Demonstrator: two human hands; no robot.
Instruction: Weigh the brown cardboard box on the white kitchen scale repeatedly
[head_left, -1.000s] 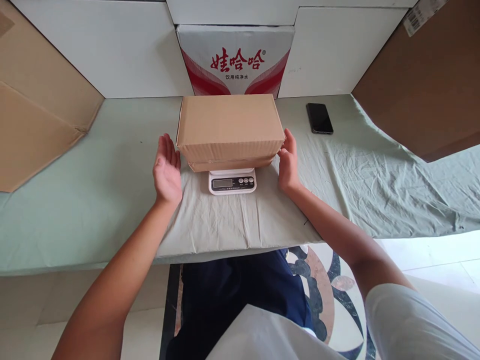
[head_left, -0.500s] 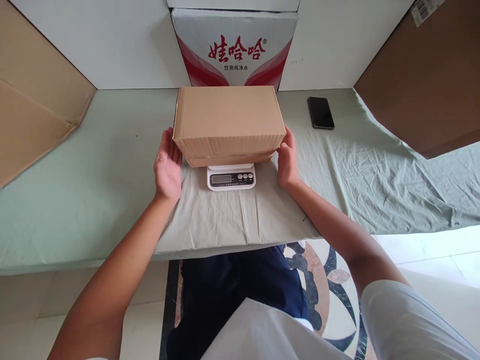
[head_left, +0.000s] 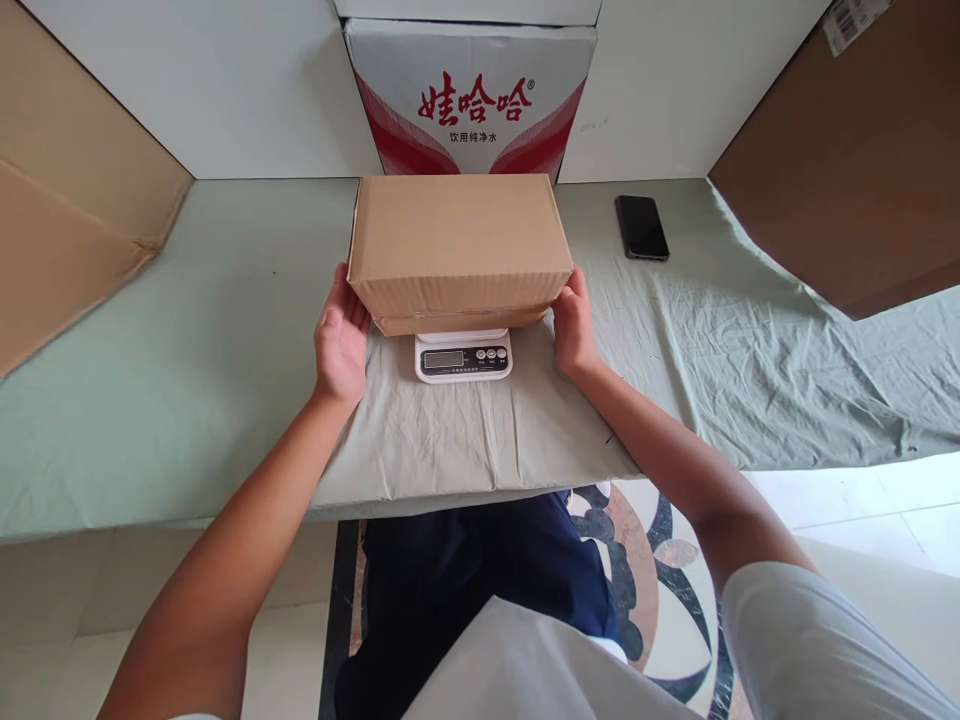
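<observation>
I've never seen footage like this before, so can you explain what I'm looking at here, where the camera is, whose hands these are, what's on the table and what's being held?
The picture comes from a camera worn on a person's head, looking forward and down, so the two bare arms are that person's own. The left hand and the right hand press flat against the two ends of a plain brown cardboard box. The box sits on a small white digital kitchen scale, whose display faces the person. All of this lies on a wrinkled pale green cloth covering the table. A black smartphone lies further right. Behind the box stands a white carton with red Chinese lettering. Large brown cardboard sheets lean at both sides.
</observation>
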